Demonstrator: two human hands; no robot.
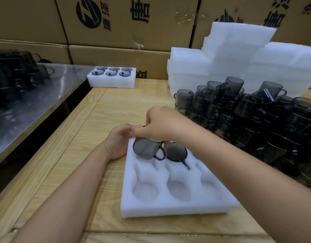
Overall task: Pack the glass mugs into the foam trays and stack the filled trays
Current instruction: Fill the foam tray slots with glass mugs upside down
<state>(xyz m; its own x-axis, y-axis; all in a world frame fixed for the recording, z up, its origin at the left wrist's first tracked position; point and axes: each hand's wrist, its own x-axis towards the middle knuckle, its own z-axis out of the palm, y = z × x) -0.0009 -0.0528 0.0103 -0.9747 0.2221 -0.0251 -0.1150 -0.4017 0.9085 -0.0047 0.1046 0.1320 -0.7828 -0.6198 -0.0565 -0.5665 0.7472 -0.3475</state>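
Mug point(144, 150) above tray point(168, 206) (second mug point(177, 152) seated)

We see even, bright light from above, no hard shadows. Glare streaks on steel tabletop point(33, 102), left of frame. White foam stack point(239, 58), upper right, nearly blown out; foam tray point(168, 206), lower centre, shows faint shading in hollows. Dark mug pile point(256, 123), right, loses detail. We find mug point(145, 150) in right hand point(161, 123) slightly soft. Wide-angle stretch toward bottom corners, blur at left edge.

Stockroom corner
Pale wooden worktop point(63, 155), printed cardboard cartons point(116, 23) stacked behind it, a shiny metal table point(37, 95) at left.
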